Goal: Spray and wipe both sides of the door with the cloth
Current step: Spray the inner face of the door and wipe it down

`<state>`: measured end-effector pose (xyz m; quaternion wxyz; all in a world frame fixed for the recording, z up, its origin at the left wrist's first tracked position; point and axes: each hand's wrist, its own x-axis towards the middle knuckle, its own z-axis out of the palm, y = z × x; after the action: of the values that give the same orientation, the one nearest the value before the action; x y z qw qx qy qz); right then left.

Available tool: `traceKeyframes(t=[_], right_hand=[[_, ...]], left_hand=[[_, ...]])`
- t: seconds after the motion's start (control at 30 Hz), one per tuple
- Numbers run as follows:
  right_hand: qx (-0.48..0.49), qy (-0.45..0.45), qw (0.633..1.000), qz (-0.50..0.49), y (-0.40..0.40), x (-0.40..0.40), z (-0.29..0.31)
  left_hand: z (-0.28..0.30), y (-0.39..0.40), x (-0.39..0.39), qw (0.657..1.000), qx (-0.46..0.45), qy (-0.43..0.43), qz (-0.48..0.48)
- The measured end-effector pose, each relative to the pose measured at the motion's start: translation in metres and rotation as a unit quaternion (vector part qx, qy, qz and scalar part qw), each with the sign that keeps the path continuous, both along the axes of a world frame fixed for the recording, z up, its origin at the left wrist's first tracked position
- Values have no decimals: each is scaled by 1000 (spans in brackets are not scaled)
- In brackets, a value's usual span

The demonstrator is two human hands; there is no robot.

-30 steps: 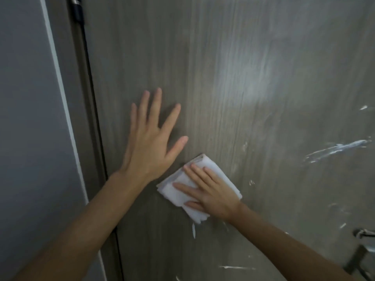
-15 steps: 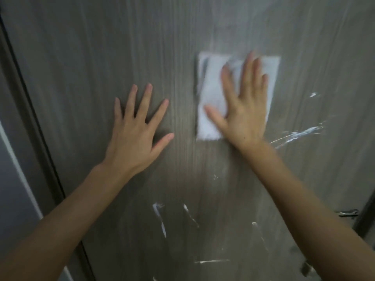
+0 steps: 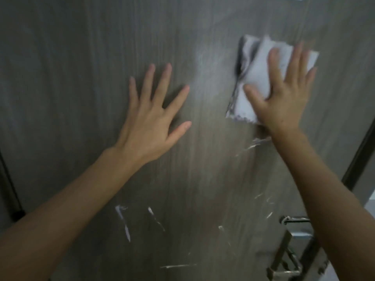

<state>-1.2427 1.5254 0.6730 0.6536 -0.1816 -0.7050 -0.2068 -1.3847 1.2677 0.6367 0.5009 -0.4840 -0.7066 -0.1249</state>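
A grey wood-grain door (image 3: 81, 98) fills the view. My right hand (image 3: 284, 94) presses a folded white cloth (image 3: 257, 74) flat against the upper right of the door, fingers straight and spread. My left hand (image 3: 150, 118) lies flat on the door's middle, fingers spread, holding nothing. White streaks of foam (image 3: 123, 222) run across the lower part of the door, and another smear (image 3: 253, 146) sits just under the cloth. No spray bottle is in view.
A metal door handle (image 3: 292, 220) sits at the lower right, partly behind my right forearm. The door's dark edge (image 3: 359, 151) runs down the right side. A dark hinge gap (image 3: 12, 199) shows at the far left.
My right hand has swept the cloth from low centre up and to the right across the door. My left hand stays flat on the door. The view has shifted toward the handle side.
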Motion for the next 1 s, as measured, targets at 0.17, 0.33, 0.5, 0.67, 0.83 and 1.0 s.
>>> traceKeyframes(t=[0.17,0.33,0.5,0.67,0.83,1.0], right_hand=[[-89,63,994,21,3,4,12],[71,-148,984,76,-43,-26,-112],[213,-313,924,57,-10,-2,-151],[35,-49,998,32,67,53,-65],[-141,114,983,28,66,54,-32],[-33,-55,996,58,11,18,-132]], left_hand=[[15,32,10,1000,4,12,12],[16,43,2,999,6,7,37],[16,45,5,999,15,7,41],[16,46,8,999,6,5,51],[17,44,10,999,3,5,48],[14,66,37,999,16,29,1]])
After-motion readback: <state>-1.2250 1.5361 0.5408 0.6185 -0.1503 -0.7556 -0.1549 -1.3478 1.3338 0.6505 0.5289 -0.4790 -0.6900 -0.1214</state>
